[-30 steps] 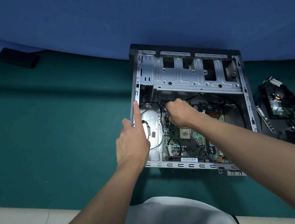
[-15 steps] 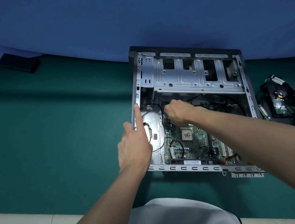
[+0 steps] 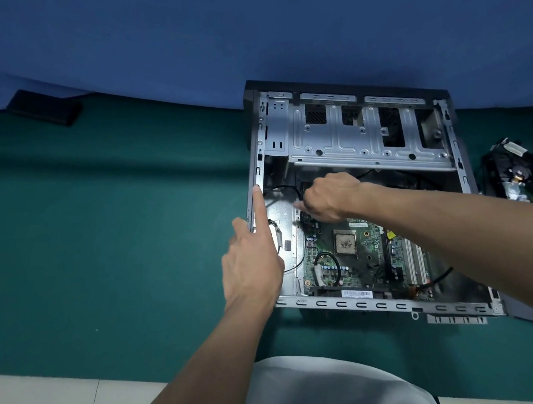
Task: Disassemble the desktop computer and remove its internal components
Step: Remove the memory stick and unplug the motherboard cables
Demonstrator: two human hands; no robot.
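An open desktop case [image 3: 365, 136] lies on its side on a green mat. Inside it sits a green motherboard [image 3: 363, 251] with a bare CPU [image 3: 345, 242] and black cables [image 3: 328, 268]. My left hand [image 3: 254, 260] rests on the case's left edge, index finger stretched along the metal wall and thumb outside it. My right hand [image 3: 328, 198] reaches into the case above the motherboard's upper left corner, fingers curled and pinching something small at a black cable [image 3: 285, 189]; what it pinches is hidden under the fingers.
Removed parts, a dark drive and a circuit board [image 3: 518, 175], lie on the mat to the right of the case. A flat black object [image 3: 44, 106] lies at the far left by the blue backdrop. My grey-clothed lap [image 3: 334, 387] is at the bottom.
The view has shifted a little, showing more of the motherboard's lower right. My right hand has moved slightly up and left inside the case. My left hand stays on the case edge.
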